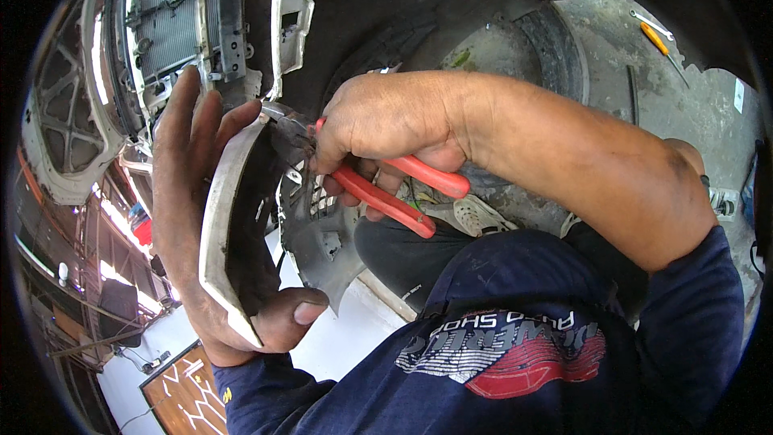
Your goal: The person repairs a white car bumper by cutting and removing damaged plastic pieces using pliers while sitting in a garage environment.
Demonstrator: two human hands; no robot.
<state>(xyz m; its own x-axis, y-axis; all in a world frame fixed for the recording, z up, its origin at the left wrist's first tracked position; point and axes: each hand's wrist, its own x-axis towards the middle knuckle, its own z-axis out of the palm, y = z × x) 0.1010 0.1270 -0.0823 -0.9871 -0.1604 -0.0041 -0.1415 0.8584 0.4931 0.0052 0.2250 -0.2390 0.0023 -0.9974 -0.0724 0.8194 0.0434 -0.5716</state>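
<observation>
My left hand (175, 221) wraps round a curved car body panel with a pale, worn edge (216, 246). Its thumb lies on the near end, and the fingers reach up along the outer side. My right hand (394, 117) grips pliers with red handles (386, 208), which stand somewhat apart. The metal jaws (286, 119) are at the panel's far end, close to my left fingertips. Whether they bite on the edge, I cannot tell. The panel's inner side is dark and shadowed.
An orange-handled screwdriver (655, 39) and a wrench (651, 24) lie on the concrete floor at the far right. A large dark curved shell (362, 0) arches beyond my hands. Far left stands an exposed car radiator (167, 28); a brown board (187, 391) is lower left.
</observation>
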